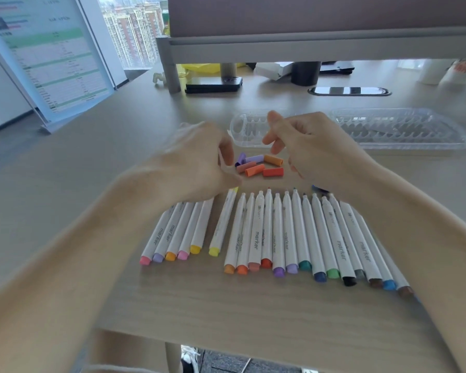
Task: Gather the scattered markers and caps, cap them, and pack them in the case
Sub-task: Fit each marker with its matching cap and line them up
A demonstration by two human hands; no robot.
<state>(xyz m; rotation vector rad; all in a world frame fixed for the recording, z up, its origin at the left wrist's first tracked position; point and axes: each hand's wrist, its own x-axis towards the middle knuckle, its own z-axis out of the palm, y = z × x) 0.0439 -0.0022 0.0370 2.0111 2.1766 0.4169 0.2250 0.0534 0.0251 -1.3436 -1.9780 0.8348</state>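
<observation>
Clear case (404, 130) lies open at 1 o'clock, moulded slots showing. Loose caps (261, 166) sit between both hands; left hand (199, 160) blurred, grip unreadable, right hand (312, 146) loosely curled.

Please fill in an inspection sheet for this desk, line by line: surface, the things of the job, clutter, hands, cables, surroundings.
Surface: light wooden desk, carrying the job's things.
Job's things: white markers lie in a row near the front edge, many with bare tips; loose caps form a small pile beyond them; the clear case lies open further back.
Clutter: black phone and dark cup at the back.
Hands: left hand is blurred beside the caps, grip unclear; right hand is above the caps, fingers loosely curled, nothing visibly held.
Cables: nothing seen; only a cable port.
Surroundings: chart board on the left, window, grey partition.
</observation>
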